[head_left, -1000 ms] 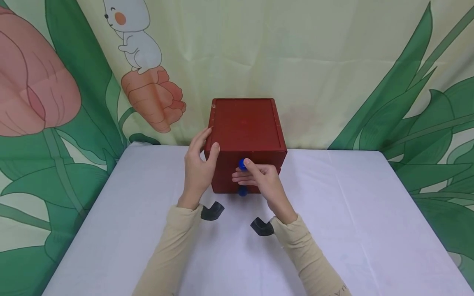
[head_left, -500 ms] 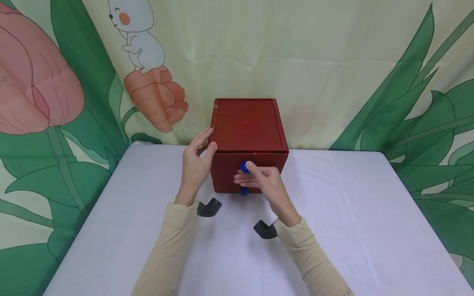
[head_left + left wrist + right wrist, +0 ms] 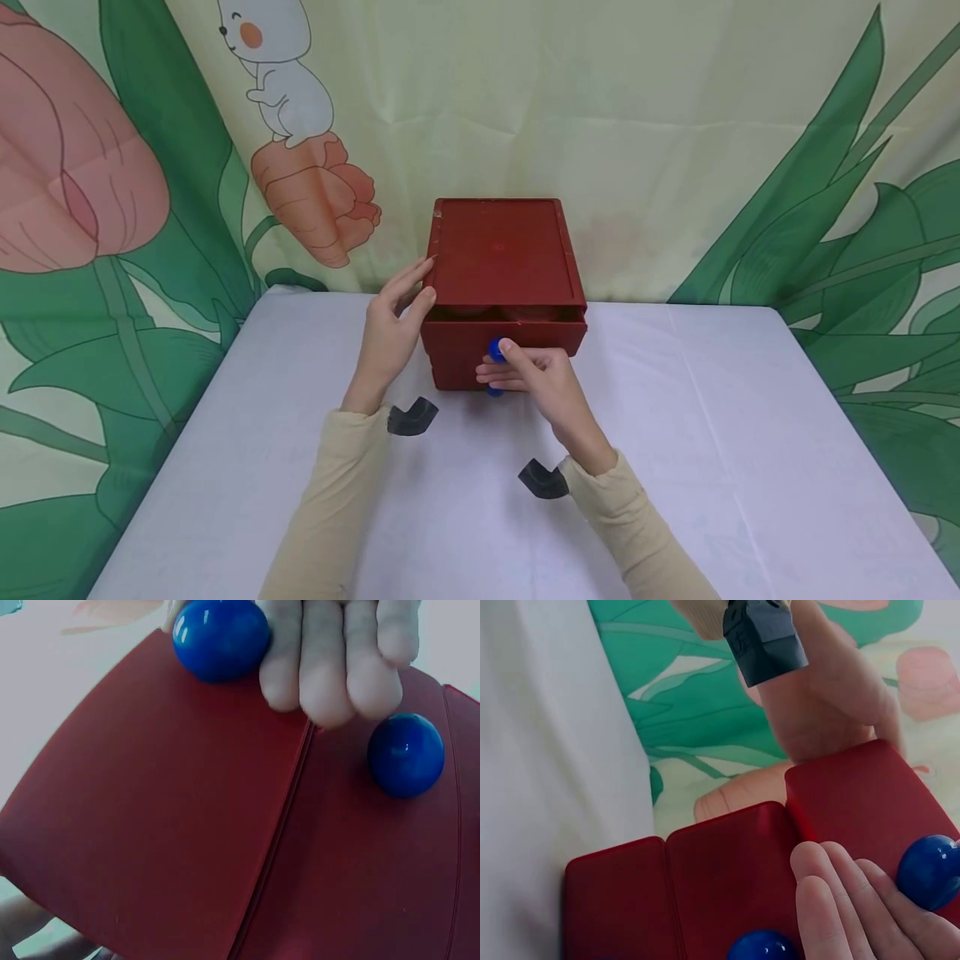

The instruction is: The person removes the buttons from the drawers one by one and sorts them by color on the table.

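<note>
A dark red drawer box [image 3: 504, 254] stands at the table's back edge in the head view. Its upper drawer [image 3: 453, 337] is pulled partway out, with dim reddish rounded shapes showing in the gap. My right hand [image 3: 542, 385] pinches the drawer's round blue knob [image 3: 497, 349] between thumb and forefinger; its other fingers extend below the knob. The lower blue knob [image 3: 405, 755] sits on a drawer front [image 3: 352, 847] that lies further back. My left hand [image 3: 386, 337] rests against the box's left side, fingers fairly straight.
A white cloth [image 3: 660, 467] covers the table. Behind the box hangs a printed curtain [image 3: 637, 150] with plants and a rabbit. A black angled piece [image 3: 412, 417] sticks out at the left cuff, and another black piece [image 3: 543, 479] at the right cuff.
The upper drawer has come out toward me from closed, opening a gap under the box's top. My right hand moved back with the knob; my left hand stayed at the box's side.
</note>
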Demonstrator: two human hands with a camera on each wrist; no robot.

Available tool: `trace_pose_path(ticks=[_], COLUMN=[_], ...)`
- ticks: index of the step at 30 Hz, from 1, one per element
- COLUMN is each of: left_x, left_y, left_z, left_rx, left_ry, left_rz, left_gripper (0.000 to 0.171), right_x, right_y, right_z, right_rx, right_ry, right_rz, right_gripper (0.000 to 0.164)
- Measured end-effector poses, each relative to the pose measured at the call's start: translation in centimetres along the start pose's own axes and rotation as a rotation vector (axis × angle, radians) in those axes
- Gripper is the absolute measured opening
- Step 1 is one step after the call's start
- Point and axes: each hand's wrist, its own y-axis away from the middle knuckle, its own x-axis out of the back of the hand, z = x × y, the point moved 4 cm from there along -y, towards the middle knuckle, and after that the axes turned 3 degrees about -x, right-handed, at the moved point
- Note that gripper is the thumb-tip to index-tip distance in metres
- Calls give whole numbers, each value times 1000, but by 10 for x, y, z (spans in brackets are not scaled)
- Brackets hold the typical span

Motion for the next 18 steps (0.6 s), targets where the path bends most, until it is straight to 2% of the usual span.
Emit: trace_pose_path(ticks=[7,18], left_x=[5,10], left_y=[0,-3], left_z=[-1,-2], left_rx=[14,12], left_ry=[-59,-97], left_rz=[-61,-146], left_gripper=[46,49], right_x=[-1,-2], right_y=[6,12], right_z=[0,-1], right_rx=[2,16], right_ry=[18,17], right_rz=[-7,-25], right_gripper=[44,43])
